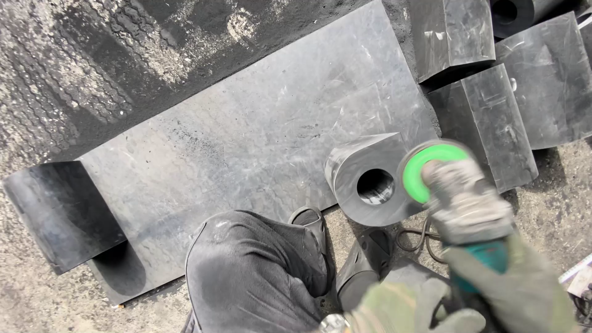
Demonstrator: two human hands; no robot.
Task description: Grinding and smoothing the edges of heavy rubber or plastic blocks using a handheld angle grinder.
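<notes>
kickback is the risk: both gloved hands [493, 290] clamp the angle grinder [472, 209], its green disc [425, 172] beside the bored block [370, 182] near the knee [253, 265].

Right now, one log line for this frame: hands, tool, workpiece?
right gloved hand: grips teal angle grinder | green disc: at black bored block | left gloved hand: near grinder body, grip unclear | block on grey slab
</notes>
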